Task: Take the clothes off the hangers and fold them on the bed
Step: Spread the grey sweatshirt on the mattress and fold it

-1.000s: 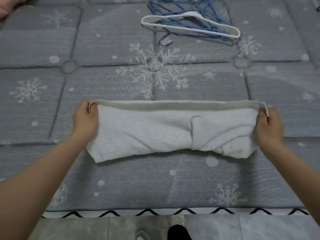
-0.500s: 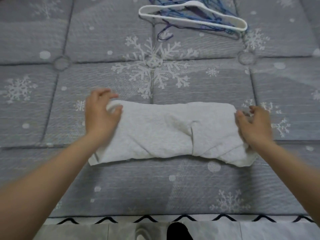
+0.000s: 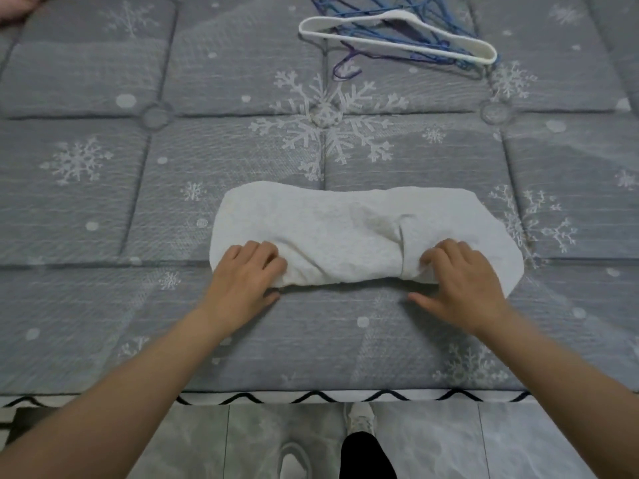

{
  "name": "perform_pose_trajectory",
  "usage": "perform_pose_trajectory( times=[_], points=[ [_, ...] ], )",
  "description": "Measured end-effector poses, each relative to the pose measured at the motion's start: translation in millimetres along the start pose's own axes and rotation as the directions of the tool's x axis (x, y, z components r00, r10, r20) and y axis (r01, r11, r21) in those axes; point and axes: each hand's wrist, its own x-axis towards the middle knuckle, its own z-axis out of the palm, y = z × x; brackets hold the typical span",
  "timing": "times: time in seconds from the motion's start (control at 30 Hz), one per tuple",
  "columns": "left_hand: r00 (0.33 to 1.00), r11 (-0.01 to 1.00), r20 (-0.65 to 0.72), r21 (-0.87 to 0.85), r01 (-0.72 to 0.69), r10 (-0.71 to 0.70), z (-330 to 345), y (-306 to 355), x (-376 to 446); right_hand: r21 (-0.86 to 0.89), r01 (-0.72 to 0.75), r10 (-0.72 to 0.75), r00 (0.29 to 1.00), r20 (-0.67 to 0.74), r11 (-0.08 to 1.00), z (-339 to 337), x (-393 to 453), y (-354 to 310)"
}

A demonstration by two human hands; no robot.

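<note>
Clothes are down to one pale grey garment (image 3: 345, 229), which lies folded into a long band across the snowflake-patterned bed (image 3: 103, 202), close to the near edge and well apart from the emptied hangers. A second ago both hands held the band's far edge taut at its two ends; half a second ago they were laying that edge down. Now both have come to the near edge, nearer the middle. The left hand (image 3: 245, 274) rests on the lower left corner with fingers curled into the cloth and the thumb lying on the bed just below the hem. The right hand (image 3: 460, 278) mirrors it near the crease right of centre, fingers bent into the fabric, thumb stretched out along the bed. Each appears to be grasping the near hem, though how much cloth lies under the fingers cannot be seen.

The shift suggests one fold is finished and the next is being set up, likely another fold or a tidy of the bundle, which still bulges at the right end. At the head of the bed a white hanger (image 3: 397, 36) lies over a tangle of blue hangers (image 3: 425, 15), all bare, so this looks like the last garment in view. A shoe (image 3: 359, 420) shows on the tiled floor (image 3: 484, 444) below.
</note>
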Motion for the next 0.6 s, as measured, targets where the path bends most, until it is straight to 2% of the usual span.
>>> perform_pose_trajectory(
  times=[0.07,0.17,0.33,0.53,0.6],
  points=[
    [0.998,0.998,-0.022,0.007,0.065,-0.065,6,-6,-4,-0.053,-0.135,0.136,0.991,0.009,0.989,7,-6,3],
    [0.995,0.999,-0.096,-0.006,0.032,-0.032,15,-13,-9,-0.049,-0.224,0.221,0.973,-0.068,0.973,16,-9,8],
    [0.978,0.996,-0.198,-0.056,-0.074,0.062,15,-23,-19,-0.014,-0.084,0.083,0.993,-0.081,0.996,16,-17,25],
    [0.992,0.999,-0.122,0.014,-0.042,0.043,19,-51,-39,-0.052,-0.03,0.031,0.999,0.023,0.998,16,-33,41],
    [0.997,1.0,-0.067,0.016,-0.023,0.024,21,-50,-41,-0.044,-0.06,0.063,0.994,0.086,0.997,19,-35,39]
  ],
)
